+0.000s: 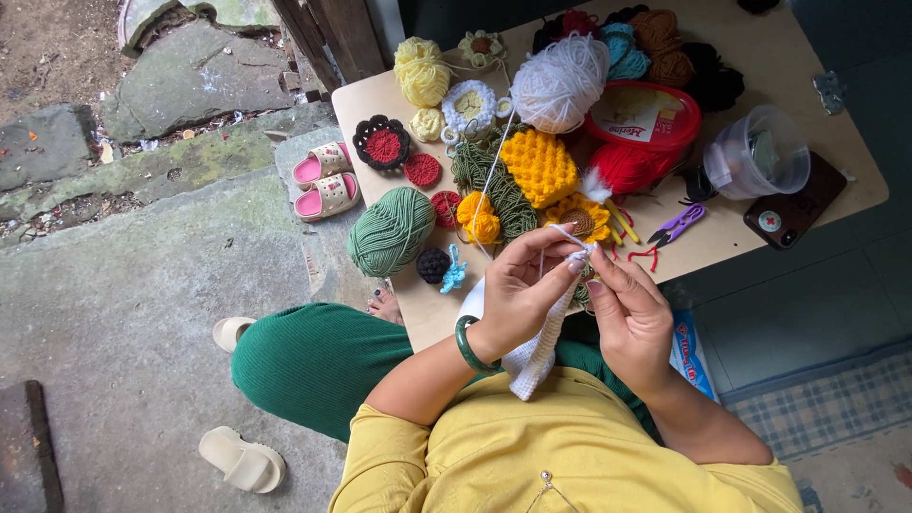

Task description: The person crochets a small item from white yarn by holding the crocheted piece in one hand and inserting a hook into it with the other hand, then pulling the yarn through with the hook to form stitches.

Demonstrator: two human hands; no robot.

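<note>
Two hands | left hand [518,290], right hand [629,313] | white crochet piece [537,351] pinched between

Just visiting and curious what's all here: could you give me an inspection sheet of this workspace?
Surface: low tan table, crowded with craft things.
Job's things: white crocheted piece at both hands, white strand running to white yarn ball.
Clutter: green yarn ball, yellow crocheted square, red tub, purple snips, phone, clear lidded cup.
Hands: left hand and right hand pinch the work.
Cables: nothing seen.
Surroundings: stone ground, pink sandals, cream slippers.
</note>
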